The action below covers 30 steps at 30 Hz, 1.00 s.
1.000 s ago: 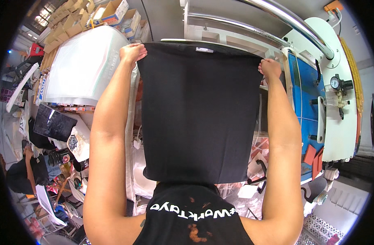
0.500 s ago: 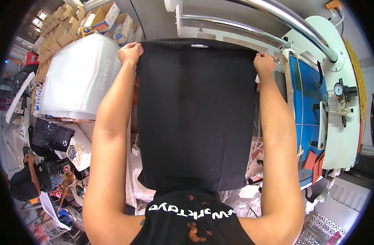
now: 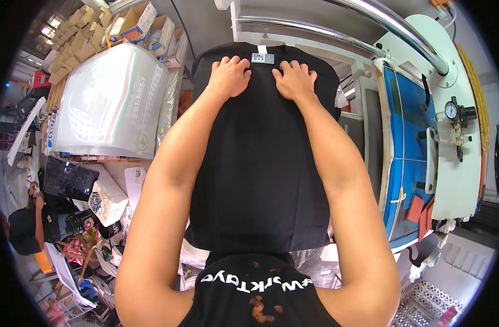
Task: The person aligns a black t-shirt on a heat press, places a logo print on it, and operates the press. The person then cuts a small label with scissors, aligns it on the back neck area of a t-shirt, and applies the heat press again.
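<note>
A black T-shirt (image 3: 258,158) lies spread out in front of me, its neck end at the far side and its lower end near my body. A small grey and white neck label (image 3: 263,58) shows at the far edge. My left hand (image 3: 231,76) rests on the cloth just left of the label, fingers apart and bent. To the right of the label, my right hand (image 3: 294,80) presses on the fabric, its fingers also spread. Neither hand grips anything. What supports the shirt underneath is hidden.
Clear plastic sheets (image 3: 105,103) are stacked at left, below cardboard boxes (image 3: 132,24). At right stand a blue-faced frame (image 3: 410,141), a pressure gauge (image 3: 451,111) and a white machine arm with chrome bars (image 3: 315,27). Another person (image 3: 27,229) is at far left.
Both hands have let go of the shirt's far corners and come inward onto the cloth beside the label. The far part of the shirt now lies wider, with rounded shoulders, and the label faces up.
</note>
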Motion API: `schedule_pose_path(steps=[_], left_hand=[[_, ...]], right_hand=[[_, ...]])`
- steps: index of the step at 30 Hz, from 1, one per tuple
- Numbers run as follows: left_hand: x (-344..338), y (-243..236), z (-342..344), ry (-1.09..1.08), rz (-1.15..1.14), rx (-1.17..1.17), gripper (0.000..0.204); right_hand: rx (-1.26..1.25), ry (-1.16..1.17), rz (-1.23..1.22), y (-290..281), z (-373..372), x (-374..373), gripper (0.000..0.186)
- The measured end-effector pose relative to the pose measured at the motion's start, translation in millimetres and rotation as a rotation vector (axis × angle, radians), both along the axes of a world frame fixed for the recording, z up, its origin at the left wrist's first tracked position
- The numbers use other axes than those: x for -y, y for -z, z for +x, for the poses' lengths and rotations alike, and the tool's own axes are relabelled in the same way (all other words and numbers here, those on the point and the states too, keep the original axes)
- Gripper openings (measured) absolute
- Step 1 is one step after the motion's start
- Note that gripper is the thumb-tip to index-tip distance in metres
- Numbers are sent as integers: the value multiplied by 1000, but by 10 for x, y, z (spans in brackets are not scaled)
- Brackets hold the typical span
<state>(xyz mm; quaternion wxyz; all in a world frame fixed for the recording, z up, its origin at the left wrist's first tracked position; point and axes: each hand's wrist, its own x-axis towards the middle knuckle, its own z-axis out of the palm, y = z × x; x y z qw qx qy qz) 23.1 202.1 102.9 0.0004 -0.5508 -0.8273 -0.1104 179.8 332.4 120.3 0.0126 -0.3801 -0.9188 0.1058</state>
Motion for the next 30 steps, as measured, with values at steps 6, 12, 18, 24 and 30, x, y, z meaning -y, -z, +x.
schedule_pose_path(steps=[6, 12, 18, 24, 30], left_hand=[[549, -97, 567, 153, 238, -44, 48], [2887, -180, 1844, 148, -96, 127, 69], [3650, 453, 1647, -567, 475, 1081, 59], [4255, 753, 1261, -701, 333, 1892, 32], [4642, 733, 1211, -789, 434, 1877, 20]], right_hand=[[-169, -79, 222, 121, 856, 482, 60], [-30, 121, 4, 107, 3002, 2149, 68], [-953, 875, -1216, 593, 3710, 2180, 68], [-895, 674, -1436, 657, 4277, 1836, 39], [-912, 725, -1250, 949, 4543, 1749, 29]])
